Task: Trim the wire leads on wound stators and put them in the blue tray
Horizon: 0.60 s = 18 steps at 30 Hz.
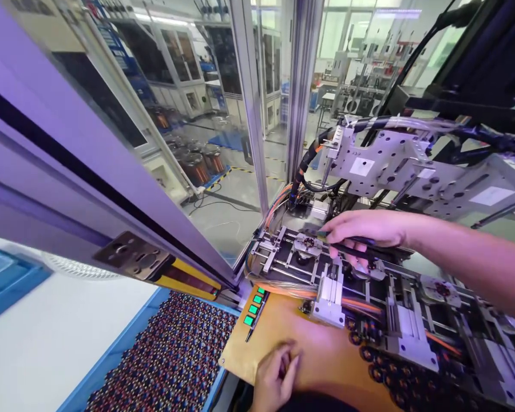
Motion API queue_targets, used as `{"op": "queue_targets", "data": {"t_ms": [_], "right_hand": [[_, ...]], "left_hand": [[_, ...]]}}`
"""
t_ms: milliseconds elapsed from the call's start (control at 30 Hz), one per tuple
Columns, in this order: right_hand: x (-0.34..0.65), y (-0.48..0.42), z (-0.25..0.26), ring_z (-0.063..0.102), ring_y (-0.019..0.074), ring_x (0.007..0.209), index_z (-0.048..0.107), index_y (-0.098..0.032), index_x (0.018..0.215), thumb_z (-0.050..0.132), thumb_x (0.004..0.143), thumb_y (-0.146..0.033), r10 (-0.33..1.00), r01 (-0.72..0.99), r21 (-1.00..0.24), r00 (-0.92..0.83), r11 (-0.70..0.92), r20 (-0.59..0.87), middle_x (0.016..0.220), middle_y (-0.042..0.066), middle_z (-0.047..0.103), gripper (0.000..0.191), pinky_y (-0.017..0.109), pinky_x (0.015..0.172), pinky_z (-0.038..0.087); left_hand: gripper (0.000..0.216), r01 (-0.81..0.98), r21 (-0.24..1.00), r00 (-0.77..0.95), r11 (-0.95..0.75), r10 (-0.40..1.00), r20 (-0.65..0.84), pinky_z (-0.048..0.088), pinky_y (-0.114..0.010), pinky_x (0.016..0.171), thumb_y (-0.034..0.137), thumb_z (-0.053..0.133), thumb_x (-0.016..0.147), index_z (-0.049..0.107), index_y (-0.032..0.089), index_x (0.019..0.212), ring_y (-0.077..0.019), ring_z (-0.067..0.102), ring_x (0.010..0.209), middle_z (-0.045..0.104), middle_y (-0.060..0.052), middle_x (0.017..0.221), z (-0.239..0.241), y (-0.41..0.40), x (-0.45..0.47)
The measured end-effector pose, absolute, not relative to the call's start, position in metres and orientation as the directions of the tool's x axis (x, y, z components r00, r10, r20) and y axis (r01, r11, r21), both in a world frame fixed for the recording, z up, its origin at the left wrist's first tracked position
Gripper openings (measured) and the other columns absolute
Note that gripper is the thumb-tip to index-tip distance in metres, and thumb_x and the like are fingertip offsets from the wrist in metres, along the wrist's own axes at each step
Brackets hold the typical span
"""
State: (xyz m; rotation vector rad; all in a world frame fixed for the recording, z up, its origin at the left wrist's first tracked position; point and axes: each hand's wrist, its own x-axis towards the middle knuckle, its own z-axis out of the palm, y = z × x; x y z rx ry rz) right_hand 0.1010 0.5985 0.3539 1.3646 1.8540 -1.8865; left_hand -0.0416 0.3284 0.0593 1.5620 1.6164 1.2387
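Note:
My right hand (364, 232) reaches in from the right over the metal fixture rail (278, 269), its fingers pinched on a dark slender tool (347, 249) whose exact kind I cannot make out. Just left of its fingertips sits a round part in a metal holder (308, 244). Another holder (369, 269) lies partly hidden under the hand. Low in the view, my left hand (277, 372) rests loosely curled on the tan board (321, 355), with nothing visible in it. A black pen (256, 317) lies beside the green square buttons (252, 309) on that board.
Several dark round parts (381, 366) cluster along the board's right side. A blue tray (124, 337) full of small dark parts stands at lower left. Metal frame posts (244, 114) rise in front of me. A perforated plate with cables (381, 163) hangs above the rail.

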Motion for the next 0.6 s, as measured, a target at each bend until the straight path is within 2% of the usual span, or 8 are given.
{"op": "queue_targets", "data": {"t_ms": [100, 267, 433, 600], "right_hand": [[0.084, 0.609, 0.348, 0.058, 0.0129, 0.045, 0.059, -0.013, 0.072, 0.061, 0.076, -0.030, 0.439, 0.798, -0.582, -0.473, -0.154, -0.764, 0.071, 0.006, 0.065, 0.018, 0.022, 0.036, 0.050], [0.077, 0.614, 0.342, 0.060, 0.0153, 0.045, 0.059, -0.012, 0.069, 0.062, 0.082, -0.035, 0.403, 0.859, -0.489, -0.400, -0.148, -0.823, 0.065, 0.009, 0.063, 0.026, 0.023, 0.035, 0.049], [0.076, 0.613, 0.344, 0.051, 0.0096, 0.037, 0.059, -0.012, 0.072, 0.059, 0.084, -0.028, 0.397, 0.876, -0.458, -0.371, -0.152, -0.840, 0.061, 0.004, 0.060, 0.020, 0.018, 0.032, 0.043], [0.076, 0.613, 0.339, 0.057, 0.0133, 0.040, 0.059, -0.011, 0.073, 0.065, 0.081, -0.032, 0.386, 0.869, -0.471, -0.388, -0.148, -0.837, 0.064, 0.006, 0.063, 0.024, 0.023, 0.035, 0.050]], "left_hand": [[0.018, 0.443, 0.888, -0.154, -0.122, 0.966, 0.209, 0.050, -0.021, 0.053, 0.027, 0.060, 0.089, 0.071, 0.017, 0.099, -0.0131, 0.060, 0.051, 0.069, -0.005, 0.066, 0.061, 0.329, -0.042], [0.018, 0.434, 0.891, -0.119, -0.135, 0.972, 0.205, 0.051, -0.024, 0.056, 0.027, 0.057, 0.090, 0.073, 0.019, 0.088, -0.0158, 0.064, 0.058, 0.071, -0.008, 0.070, 0.058, 0.329, -0.046], [0.028, 0.440, 0.887, -0.091, -0.142, 0.975, 0.202, 0.053, -0.026, 0.059, 0.027, 0.050, 0.093, 0.072, 0.020, 0.077, -0.0187, 0.067, 0.062, 0.071, -0.008, 0.067, 0.056, 0.327, -0.048], [0.020, 0.433, 0.895, -0.152, -0.102, 0.971, 0.184, 0.057, -0.029, 0.070, 0.028, 0.054, 0.092, 0.073, 0.021, 0.089, -0.0218, 0.074, 0.074, 0.077, -0.010, 0.080, 0.056, 0.325, -0.046]]}}
